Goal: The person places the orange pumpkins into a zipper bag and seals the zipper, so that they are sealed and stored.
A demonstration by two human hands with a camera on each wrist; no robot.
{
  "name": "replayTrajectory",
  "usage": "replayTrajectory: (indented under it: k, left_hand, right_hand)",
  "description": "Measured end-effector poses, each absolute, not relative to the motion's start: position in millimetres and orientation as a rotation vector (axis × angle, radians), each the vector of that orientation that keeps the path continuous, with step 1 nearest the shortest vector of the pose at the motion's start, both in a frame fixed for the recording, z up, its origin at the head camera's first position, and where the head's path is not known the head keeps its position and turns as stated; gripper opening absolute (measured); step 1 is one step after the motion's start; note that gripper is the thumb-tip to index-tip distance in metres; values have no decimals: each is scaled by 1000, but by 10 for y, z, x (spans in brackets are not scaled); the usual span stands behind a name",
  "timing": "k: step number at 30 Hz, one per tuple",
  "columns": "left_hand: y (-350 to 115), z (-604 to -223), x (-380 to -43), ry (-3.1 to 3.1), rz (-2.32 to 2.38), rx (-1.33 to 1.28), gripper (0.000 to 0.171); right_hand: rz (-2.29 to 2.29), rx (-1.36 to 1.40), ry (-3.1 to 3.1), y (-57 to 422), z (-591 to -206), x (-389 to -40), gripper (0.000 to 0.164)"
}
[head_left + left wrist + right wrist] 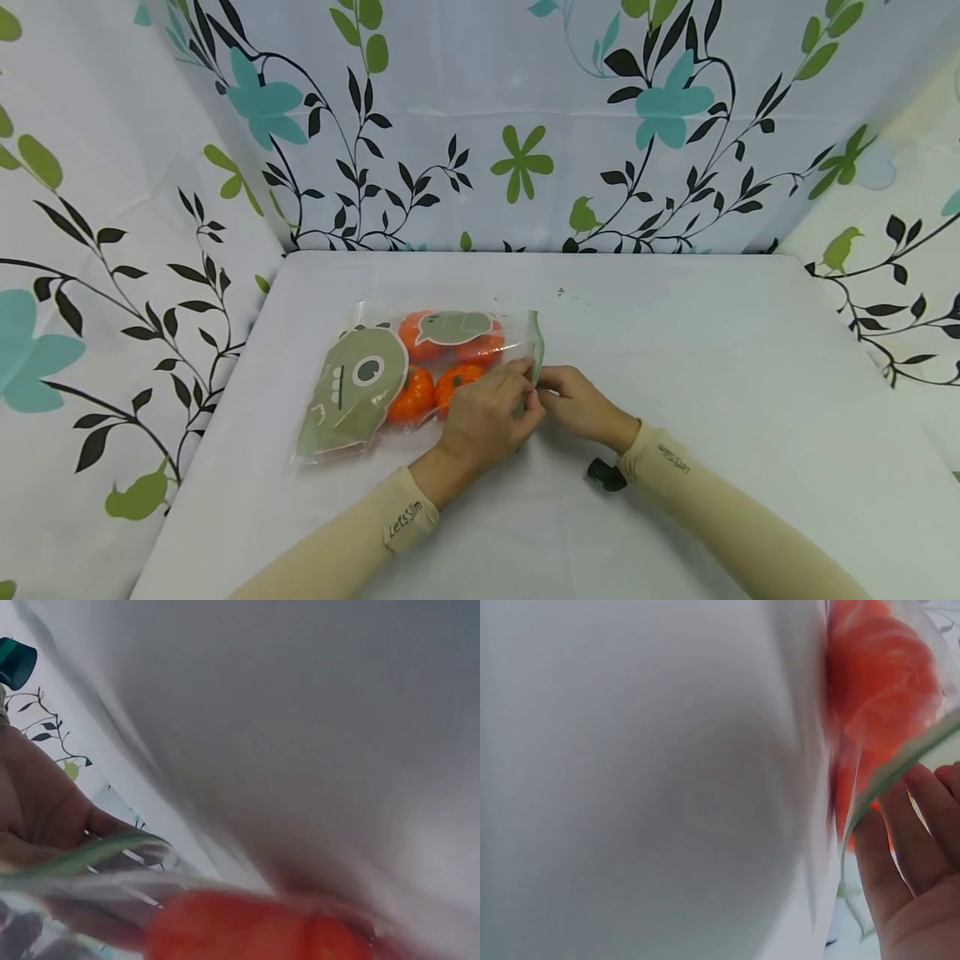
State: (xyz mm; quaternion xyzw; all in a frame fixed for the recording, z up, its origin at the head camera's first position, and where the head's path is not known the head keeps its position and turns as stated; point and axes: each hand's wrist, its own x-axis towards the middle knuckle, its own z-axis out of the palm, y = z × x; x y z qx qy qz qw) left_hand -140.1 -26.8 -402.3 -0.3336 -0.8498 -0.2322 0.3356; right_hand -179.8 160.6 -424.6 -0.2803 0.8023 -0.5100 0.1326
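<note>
A clear zip bag [345, 433] printed with a green one-eyed monster lies flat on the white table. Several small orange toy pumpkins [412, 397] show through its plastic. Its green zip strip [537, 342] runs along the right end. My left hand [483, 417] pinches that strip near its lower part, thumb and fingers curled together. On the other side my right hand [585, 408] grips the same edge, its fingertips partly hidden. In the right wrist view, long fingers [915, 847] lie against the zip strip [907, 765].
The white table [712, 350] stretches out to the right of the bag. Small dark specks [561, 292] lie behind it. A small black camera [606, 475] sits at my right wrist. Leaf-patterned curtains [450, 125] stand around the back and sides.
</note>
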Motion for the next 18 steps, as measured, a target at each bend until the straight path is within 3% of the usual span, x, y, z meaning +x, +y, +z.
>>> replayTrajectory:
  k: [11, 18]
  left_hand:
    - [-375, -4097, -1362, -2797, -372, -1309, 61]
    - [-403, -4137, -1352, -2685, -454, -1364, 77]
  right_hand:
    - [-1251, -774, 2681, 2184, -4111, -1648, 37]
    - [-766, -1097, 2923, 2319, -3902, -1607, 47]
